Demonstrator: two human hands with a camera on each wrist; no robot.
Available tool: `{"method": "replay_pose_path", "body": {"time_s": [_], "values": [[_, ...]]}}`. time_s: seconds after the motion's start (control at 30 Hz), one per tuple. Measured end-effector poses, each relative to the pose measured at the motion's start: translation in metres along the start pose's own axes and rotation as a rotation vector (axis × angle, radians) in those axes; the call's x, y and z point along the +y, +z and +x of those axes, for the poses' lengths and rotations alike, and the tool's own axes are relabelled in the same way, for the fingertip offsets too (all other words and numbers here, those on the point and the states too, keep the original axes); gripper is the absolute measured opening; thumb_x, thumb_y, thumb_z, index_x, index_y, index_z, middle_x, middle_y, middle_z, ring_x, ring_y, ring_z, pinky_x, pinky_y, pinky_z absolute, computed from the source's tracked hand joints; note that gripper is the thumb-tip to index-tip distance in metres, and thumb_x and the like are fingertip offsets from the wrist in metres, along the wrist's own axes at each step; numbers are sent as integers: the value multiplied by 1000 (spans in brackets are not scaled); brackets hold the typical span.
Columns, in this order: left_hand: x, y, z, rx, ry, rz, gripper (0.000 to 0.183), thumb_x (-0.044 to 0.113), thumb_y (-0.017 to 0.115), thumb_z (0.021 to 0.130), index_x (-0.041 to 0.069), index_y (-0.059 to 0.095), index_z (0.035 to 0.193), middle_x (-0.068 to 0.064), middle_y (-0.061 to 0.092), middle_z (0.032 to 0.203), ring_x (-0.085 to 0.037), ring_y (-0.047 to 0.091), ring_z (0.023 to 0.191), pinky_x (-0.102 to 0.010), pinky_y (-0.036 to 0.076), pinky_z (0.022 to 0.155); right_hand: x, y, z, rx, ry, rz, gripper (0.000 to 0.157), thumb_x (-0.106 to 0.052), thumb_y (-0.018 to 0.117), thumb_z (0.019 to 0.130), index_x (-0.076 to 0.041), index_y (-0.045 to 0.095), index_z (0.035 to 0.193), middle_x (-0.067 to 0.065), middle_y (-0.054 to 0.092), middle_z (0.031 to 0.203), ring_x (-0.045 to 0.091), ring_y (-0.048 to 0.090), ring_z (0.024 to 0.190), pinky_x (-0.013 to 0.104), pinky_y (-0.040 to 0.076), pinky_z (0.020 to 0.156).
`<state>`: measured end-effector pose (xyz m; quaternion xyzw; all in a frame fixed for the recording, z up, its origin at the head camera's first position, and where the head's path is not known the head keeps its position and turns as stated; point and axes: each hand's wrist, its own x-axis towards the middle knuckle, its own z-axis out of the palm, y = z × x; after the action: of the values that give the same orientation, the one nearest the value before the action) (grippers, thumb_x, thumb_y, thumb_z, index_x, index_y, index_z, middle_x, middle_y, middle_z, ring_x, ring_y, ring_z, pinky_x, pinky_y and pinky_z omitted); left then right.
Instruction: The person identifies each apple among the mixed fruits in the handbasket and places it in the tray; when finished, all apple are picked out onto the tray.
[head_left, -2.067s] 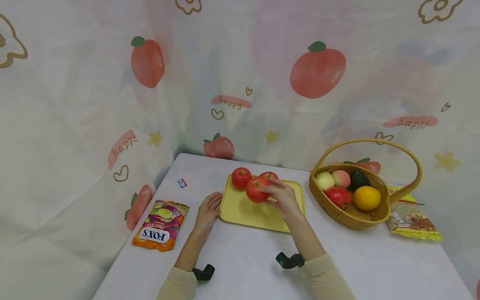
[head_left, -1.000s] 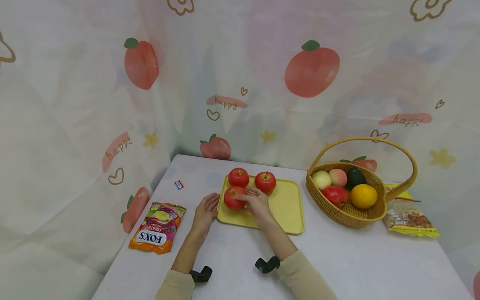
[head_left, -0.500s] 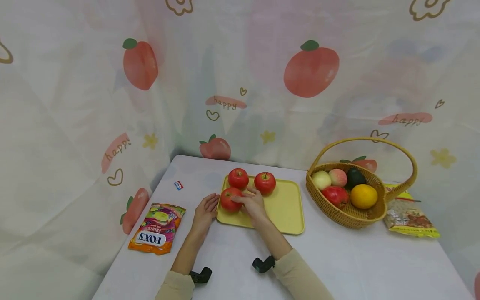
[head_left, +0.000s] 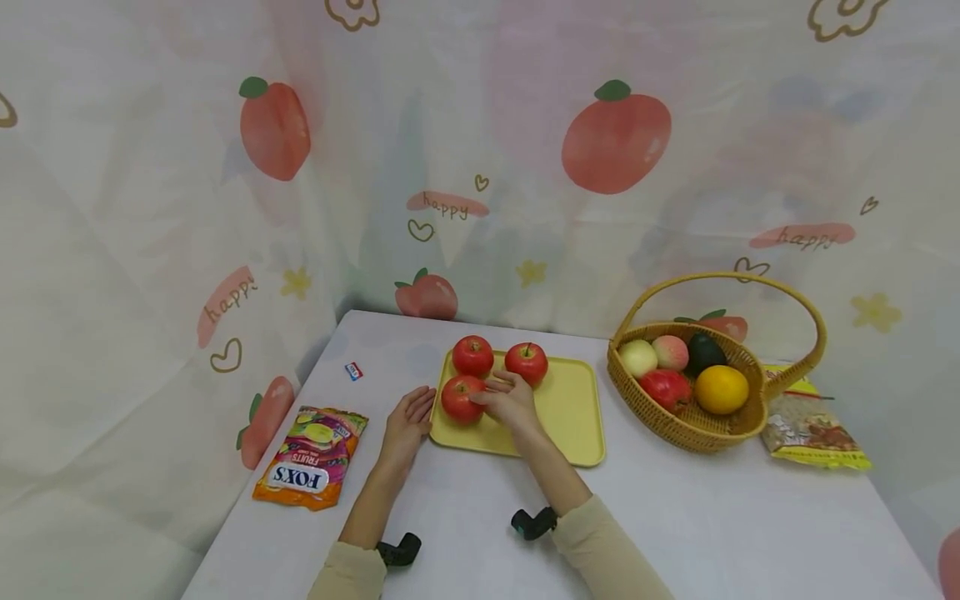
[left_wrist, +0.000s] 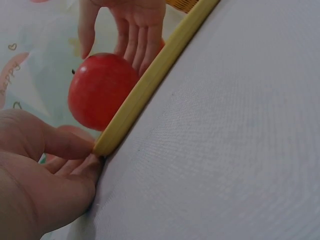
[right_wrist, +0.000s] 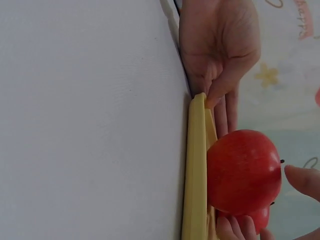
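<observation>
On the yellow tray (head_left: 566, 417), a red apple (head_left: 461, 400) sits at the left front, with two more apples behind it, one at the back left (head_left: 472, 357) and one right of it (head_left: 527, 363). My right hand (head_left: 513, 404) is just right of the front apple; the right wrist view shows its thumb (right_wrist: 305, 181) spread away from the fruit, fingers low beside it. My left hand (head_left: 405, 425) pinches the tray's left edge, thumb on the rim in the left wrist view (left_wrist: 75, 142) and fingers behind it.
A wicker basket (head_left: 697, 442) with a tall handle stands right of the tray, holding several fruits. Behind it lies a yellow-edged food bag (head_left: 813, 429). At left are a Fox's candy bag (head_left: 309, 458) and a small wrapped candy (head_left: 354, 371). Patterned cloth hangs behind the table.
My right hand has brought the apple leftward and down onto the tray's front left. Its fingers have since loosened and drawn slightly right. My left hand has stayed at the tray edge.
</observation>
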<state>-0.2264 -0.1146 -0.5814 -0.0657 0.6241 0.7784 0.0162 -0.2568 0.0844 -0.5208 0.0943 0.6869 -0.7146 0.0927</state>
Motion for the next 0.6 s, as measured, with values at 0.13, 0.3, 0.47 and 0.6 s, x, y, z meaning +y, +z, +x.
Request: {"method": "replay_pose_path", "body": {"time_s": [0.13, 0.3, 0.47, 0.6], "values": [[-1, -1, 1, -2, -6, -18, 70, -25, 46, 90, -1, 41, 156, -23, 46, 158, -36, 43, 148, -44, 37, 121, -7, -5, -4, -12, -33, -15, 67, -9, 80, 88, 3, 49, 146, 22, 62, 138, 32, 63, 122, 42, 58, 102], [-2, 0, 0, 1, -16, -7, 70, -25, 47, 90, 0, 41, 156, -21, 47, 158, -34, 44, 148, -44, 38, 120, -24, -20, -8, -7, -94, -17, 56, -7, 77, 90, 4, 55, 140, 25, 62, 138, 25, 67, 115, 38, 57, 103], [-1, 0, 1, 10, -20, 12, 70, -24, 48, 90, 2, 42, 155, -19, 48, 157, -34, 45, 147, -43, 39, 118, -46, -39, -13, 17, -96, -13, 55, -5, 74, 92, 3, 53, 142, 25, 60, 140, 14, 66, 106, 30, 57, 98], [-1, 0, 0, 15, -19, 10, 70, -24, 49, 90, 2, 43, 155, -18, 49, 157, -32, 45, 147, -42, 40, 118, -60, -56, -13, 28, -102, 5, 57, -4, 73, 94, 4, 49, 145, 26, 58, 142, 9, 68, 97, 35, 57, 102]]}}
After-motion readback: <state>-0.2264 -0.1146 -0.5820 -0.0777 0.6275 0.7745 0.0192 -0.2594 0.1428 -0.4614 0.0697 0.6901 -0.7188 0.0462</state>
